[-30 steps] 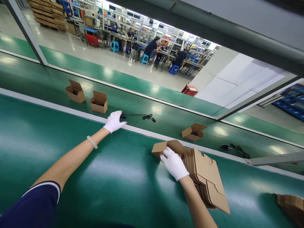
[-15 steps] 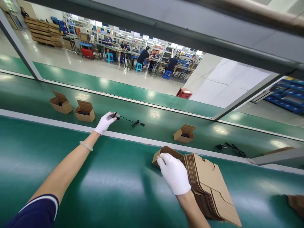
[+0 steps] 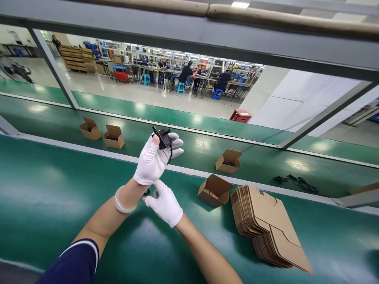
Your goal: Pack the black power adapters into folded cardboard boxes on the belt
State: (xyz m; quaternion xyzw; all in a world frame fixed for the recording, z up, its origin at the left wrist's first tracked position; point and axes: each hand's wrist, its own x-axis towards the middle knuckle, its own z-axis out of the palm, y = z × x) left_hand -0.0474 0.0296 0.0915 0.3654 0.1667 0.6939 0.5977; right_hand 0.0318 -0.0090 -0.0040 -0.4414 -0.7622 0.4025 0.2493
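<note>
My left hand, in a white glove with the thumb tip bare, holds a black power adapter, its plug prongs facing up. Its thin black cord bends down past my palm. Lower and slightly right, my gloved right hand has its fingers closed on the cord, a dark loop of which shows by my left wrist. To the right of that hand stands an open small cardboard box on the green table. Beside it lies a stack of flat folded cartons.
On the green belt behind stand open boxes with dark items inside: two at left and a box right of centre. Another black adapter with cord lies farther right. Grey frame posts border the belt. People sit at distant benches.
My left hand has lifted the adapter off the belt and brought it right and nearer, turning palm up. My right hand has left the open box and moved left to the cord.
</note>
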